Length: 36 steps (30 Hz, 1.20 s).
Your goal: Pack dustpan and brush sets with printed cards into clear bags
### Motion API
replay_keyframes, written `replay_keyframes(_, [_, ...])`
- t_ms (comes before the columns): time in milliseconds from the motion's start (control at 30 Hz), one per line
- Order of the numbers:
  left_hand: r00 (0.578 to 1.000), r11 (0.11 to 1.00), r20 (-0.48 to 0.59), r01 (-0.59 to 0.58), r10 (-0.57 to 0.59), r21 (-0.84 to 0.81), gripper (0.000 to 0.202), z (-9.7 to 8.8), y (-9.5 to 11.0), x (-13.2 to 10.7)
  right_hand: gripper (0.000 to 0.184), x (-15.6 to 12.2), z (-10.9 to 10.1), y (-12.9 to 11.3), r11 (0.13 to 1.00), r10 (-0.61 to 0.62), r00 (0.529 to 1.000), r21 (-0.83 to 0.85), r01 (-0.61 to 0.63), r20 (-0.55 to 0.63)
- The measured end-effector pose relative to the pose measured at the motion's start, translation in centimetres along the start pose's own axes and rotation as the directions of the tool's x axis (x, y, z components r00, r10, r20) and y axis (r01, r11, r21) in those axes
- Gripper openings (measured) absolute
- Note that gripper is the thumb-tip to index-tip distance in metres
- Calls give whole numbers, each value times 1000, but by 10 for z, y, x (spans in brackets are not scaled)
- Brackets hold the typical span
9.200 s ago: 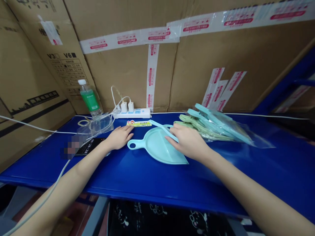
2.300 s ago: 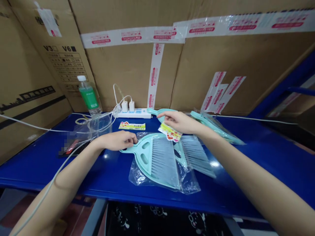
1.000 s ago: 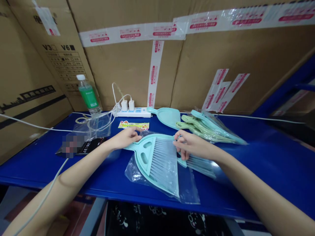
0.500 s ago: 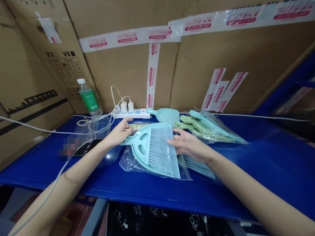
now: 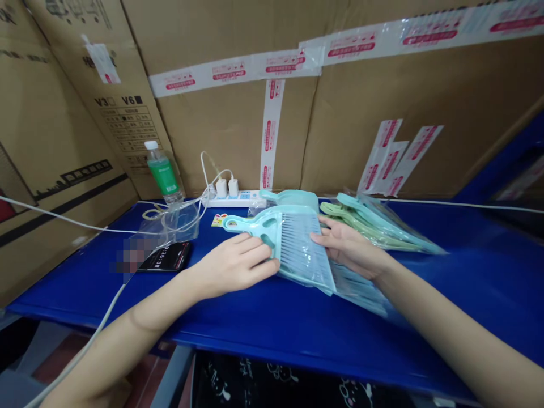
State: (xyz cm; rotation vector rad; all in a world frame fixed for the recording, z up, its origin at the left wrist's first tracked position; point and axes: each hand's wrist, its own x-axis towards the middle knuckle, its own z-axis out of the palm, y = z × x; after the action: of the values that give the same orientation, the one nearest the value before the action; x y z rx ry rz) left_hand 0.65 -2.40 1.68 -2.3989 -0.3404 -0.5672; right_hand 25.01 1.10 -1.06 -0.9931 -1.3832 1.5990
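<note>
A light blue hand brush point(image 5: 302, 241) lies over a matching dustpan point(image 5: 293, 209), bristles to the right and handle pointing left. My left hand point(image 5: 238, 263) is closed on the near side of the brush head, its fingers curled beside the oval holes. At the bristle ends, my right hand point(image 5: 346, 243) grips the right edge between thumb and fingers. Beneath my right hand lie more blue bristles point(image 5: 361, 292), partly hidden. A colourful label point(image 5: 219, 220) shows by the brush's handle tip. Behind stands another light blue dustpan point(image 5: 293, 196), partly covered.
Bagged green and blue dustpan sets point(image 5: 391, 224) lie at the right back. Along the cardboard wall are a white power strip point(image 5: 233, 199) with chargers and a green-labelled bottle point(image 5: 164, 173). A phone point(image 5: 170, 256) and loose white cables point(image 5: 114, 229) occupy the blue table's left.
My left hand has moved from the handle to the near side of the brush head. The set has shifted slightly right, and the clear plastic seen below it no longer shows there.
</note>
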Motion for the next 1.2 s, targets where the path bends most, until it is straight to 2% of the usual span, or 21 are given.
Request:
replay_keyframes(67, [999, 999, -35, -4, 6, 46, 23, -3, -1, 0, 62, 0, -2, -2, 1000, 10, 1000, -17, -10, -1])
replay_keyframes(133, [1000, 997, -18, -6, 7, 80, 27, -6, -4, -1, 62, -1, -4, -3, 999, 14, 1000, -43, -14, 0])
replay_keyframes(267, [988, 988, 147, 24, -47, 154, 31, -9, -12, -6, 66, 0, -8, -6, 997, 22, 999, -75, -24, -34])
replay_keyframes(400, [933, 971, 317, 101, -169, 218, 28, -20, -24, -12, 64, 1, -13, -8, 997, 26, 996, -70, -32, -89])
replay_keyframes(533, [947, 943, 258, 104, -190, 316, 37, -41, -26, -23, 63, -1, -14, -10, 995, 15, 996, -92, -24, -90])
replay_keyframes(600, [945, 912, 197, 174, -260, 371, 38, -49, -23, -34, 66, -2, -13, -10, 994, 3, 997, -106, -11, -74])
replay_keyframes(667, [915, 863, 135, 298, -380, 408, 36, -51, -21, -49, 69, -2, -12, -10, 991, -11, 999, -137, 4, -49])
replay_keyframes(767, [806, 718, 7, 523, -592, 459, 29, -48, -24, -70, 73, -3, -11, -10, 982, -28, 1000, -189, 26, -7])
replay_keyframes(800, [767, 679, -1, 569, -642, 463, 28, -46, -26, -76, 74, -3, -11, -10, 980, -28, 1000, -197, 28, 3])
replay_keyframes(867, [723, 642, 36, 588, -690, 491, 26, -42, -32, -84, 78, -4, -10, -11, 980, -17, 1000, -196, 21, 20])
replay_keyframes(933, [678, 609, 90, 583, -729, 538, 25, -39, -38, -88, 83, -5, -8, -11, 983, 7, 1000, -185, -2, 29])
replay_keyframes(1067, [544, 581, 249, 607, -801, 543, 24, -35, -49, -97, 86, -6, -6, -10, 985, 65, 997, -161, -58, 33])
replay_keyframes(1200, [358, 529, 425, 742, -831, 411, 28, -34, -58, -105, 89, -5, -6, -6, 988, 68, 996, -139, -59, 61])
